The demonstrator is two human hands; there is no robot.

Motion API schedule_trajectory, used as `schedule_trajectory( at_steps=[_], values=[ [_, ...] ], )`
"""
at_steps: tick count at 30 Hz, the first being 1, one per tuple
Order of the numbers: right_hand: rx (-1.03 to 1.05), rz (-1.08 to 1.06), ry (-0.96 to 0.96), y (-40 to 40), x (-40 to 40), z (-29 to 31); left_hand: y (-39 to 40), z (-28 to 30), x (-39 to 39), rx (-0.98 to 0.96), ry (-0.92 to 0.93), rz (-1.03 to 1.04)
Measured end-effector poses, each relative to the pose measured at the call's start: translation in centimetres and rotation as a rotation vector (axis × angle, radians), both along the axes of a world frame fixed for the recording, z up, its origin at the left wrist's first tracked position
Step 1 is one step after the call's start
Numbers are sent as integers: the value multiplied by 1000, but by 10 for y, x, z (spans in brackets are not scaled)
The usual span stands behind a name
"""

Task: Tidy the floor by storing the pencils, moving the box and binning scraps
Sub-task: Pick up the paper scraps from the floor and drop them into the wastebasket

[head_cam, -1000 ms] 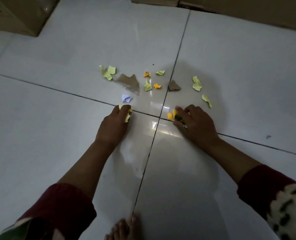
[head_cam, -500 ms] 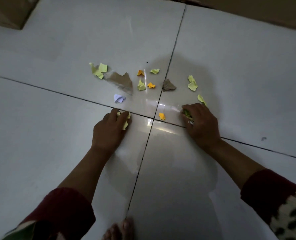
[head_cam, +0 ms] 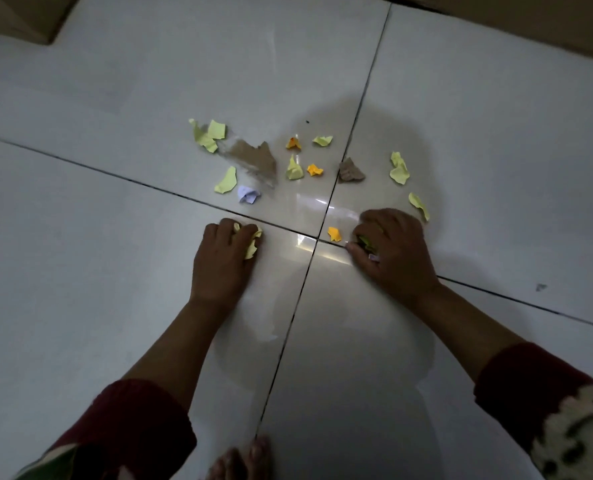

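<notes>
Several paper scraps lie scattered on the white floor tiles: yellow bits, orange bits, a white one and two torn brown cardboard pieces. My left hand rests on the floor, fingers curled around crumpled yellow scraps. My right hand presses down on the tile, holding greenish scraps under its fingers. An orange scrap lies just left of it. A yellow scrap lies beyond my right hand. No pencils are in view.
A cardboard box sits at the top left corner. More brown cardboard runs along the top right edge. My bare toes show at the bottom. Dark grout lines cross between my hands.
Another yellow scrap now lies next to the white one, left of the brown cardboard. My hands stay on the floor near the grout cross, the right one shifted slightly left.
</notes>
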State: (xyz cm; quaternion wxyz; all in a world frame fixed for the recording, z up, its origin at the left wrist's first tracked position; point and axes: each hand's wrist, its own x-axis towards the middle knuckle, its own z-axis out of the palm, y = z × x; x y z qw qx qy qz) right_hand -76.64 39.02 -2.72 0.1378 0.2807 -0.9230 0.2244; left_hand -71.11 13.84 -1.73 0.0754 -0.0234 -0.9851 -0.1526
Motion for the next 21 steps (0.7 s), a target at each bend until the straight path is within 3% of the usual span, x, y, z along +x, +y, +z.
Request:
schedule_trajectory(
  at_steps=[6, 12, 18, 21],
  values=[
    [12, 108, 48, -2, 2, -2, -25, 8, -24, -130, -75, -273],
    [-178, 72, -10, -32, -11, 8, -42, 24, -55, 68, 97, 77],
    [5, 177, 17, -50, -13, -7, -37, 28, -89, 7, 131, -15],
    [-19, 174, 56, -52, -12, -8, -38, 28, -100, 31, 137, 79]
  ],
)
